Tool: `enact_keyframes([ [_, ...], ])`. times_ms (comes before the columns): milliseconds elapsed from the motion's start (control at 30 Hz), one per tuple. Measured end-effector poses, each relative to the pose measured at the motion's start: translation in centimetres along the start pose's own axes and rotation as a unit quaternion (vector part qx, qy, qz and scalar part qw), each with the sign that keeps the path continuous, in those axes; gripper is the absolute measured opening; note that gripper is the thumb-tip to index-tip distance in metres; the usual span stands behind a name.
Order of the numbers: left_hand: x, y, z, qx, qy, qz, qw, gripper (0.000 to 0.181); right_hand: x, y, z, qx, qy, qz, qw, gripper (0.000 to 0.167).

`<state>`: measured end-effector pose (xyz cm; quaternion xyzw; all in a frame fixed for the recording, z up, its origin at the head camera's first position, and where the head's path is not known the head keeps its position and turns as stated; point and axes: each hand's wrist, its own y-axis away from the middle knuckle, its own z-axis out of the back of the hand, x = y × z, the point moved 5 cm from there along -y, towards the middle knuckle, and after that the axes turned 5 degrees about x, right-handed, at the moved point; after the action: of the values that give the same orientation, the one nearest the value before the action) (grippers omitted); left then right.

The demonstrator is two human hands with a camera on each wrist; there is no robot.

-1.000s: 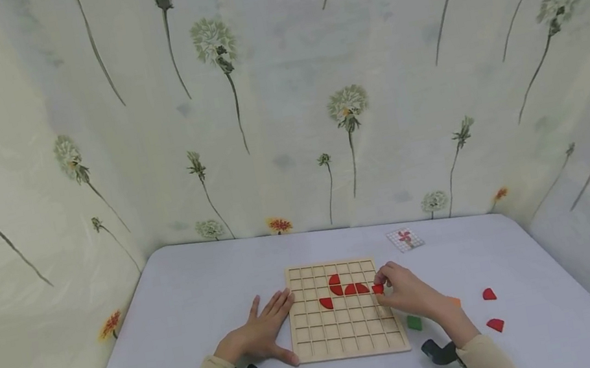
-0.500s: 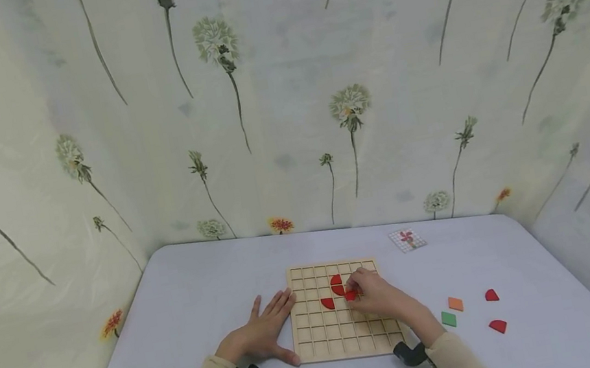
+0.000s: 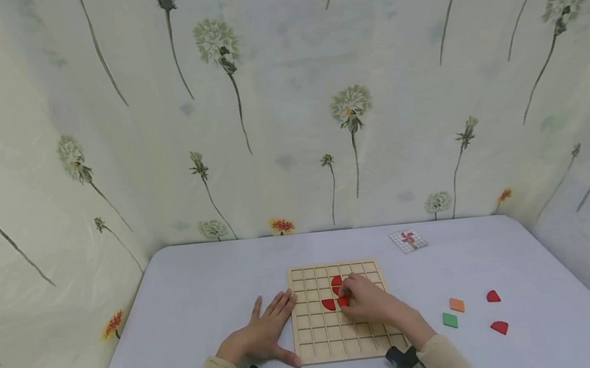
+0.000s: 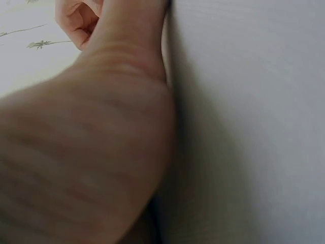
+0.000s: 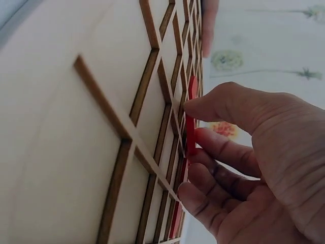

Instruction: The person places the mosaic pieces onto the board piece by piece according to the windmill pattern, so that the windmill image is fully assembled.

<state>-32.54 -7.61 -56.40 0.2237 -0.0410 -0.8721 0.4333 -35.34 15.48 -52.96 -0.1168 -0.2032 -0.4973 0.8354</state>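
Observation:
A wooden grid board (image 3: pixel 312 332) lies on the table. My left hand (image 3: pixel 265 334) rests flat at its left edge, fingers spread, fingertips and thumb touching the frame. Over the board's middle, my right hand (image 3: pixel 372 302) pinches a red piece (image 3: pixel 343 301) between thumb and fingers; the right wrist view shows this piece (image 5: pixel 190 134) standing on edge above the cells. Left of it a red quarter piece (image 3: pixel 329 304) sits in a cell, and another red piece (image 3: pixel 336 280) lies just above. The right hand hides part of the board.
Right of the board lie an orange square (image 3: pixel 456 305), a green square (image 3: pixel 450 320) and two red quarter pieces (image 3: pixel 493 296) (image 3: pixel 499 327). A patterned card (image 3: pixel 408 240) lies at the back. Behind the table (image 3: pixel 214 264) hangs a floral curtain (image 3: pixel 282 114).
From the board's right edge, my right hand has moved left over the middle with the red piece. The orange and green squares have come into full view. My left hand has stayed in place.

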Motion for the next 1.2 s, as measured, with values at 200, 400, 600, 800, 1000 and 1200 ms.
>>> enact_keyframes([
  [200,0.0,-0.02,-0.03,-0.001,0.0,-0.004,1.0,0.129,0.0,-0.02,-0.01,-0.006,-0.005,0.006,1.0,0.014],
  [400,0.0,0.02,-0.05,-0.002,-0.001,-0.007,1.0,0.129,0.01,-0.08,-0.14,0.0,0.0,0.004,1.0,0.011],
  [600,0.17,-0.12,-0.15,-0.002,-0.003,-0.005,1.0,0.13,0.21,-0.04,-0.11,0.005,0.001,0.015,0.9999,0.008],
  [800,0.18,-0.16,-0.17,-0.001,-0.001,-0.005,1.0,0.13,0.31,-0.02,-0.06,0.006,-0.005,0.017,0.9998,0.01],
  [1000,0.14,-0.13,-0.13,-0.001,0.0,-0.007,1.0,0.13,0.4,0.1,-0.05,0.007,-0.005,0.016,0.9998,0.01],
  [1200,0.02,0.03,0.02,0.001,0.0,-0.004,1.0,0.13,0.26,0.28,0.22,0.002,-0.026,-0.001,0.9997,0.014],
])
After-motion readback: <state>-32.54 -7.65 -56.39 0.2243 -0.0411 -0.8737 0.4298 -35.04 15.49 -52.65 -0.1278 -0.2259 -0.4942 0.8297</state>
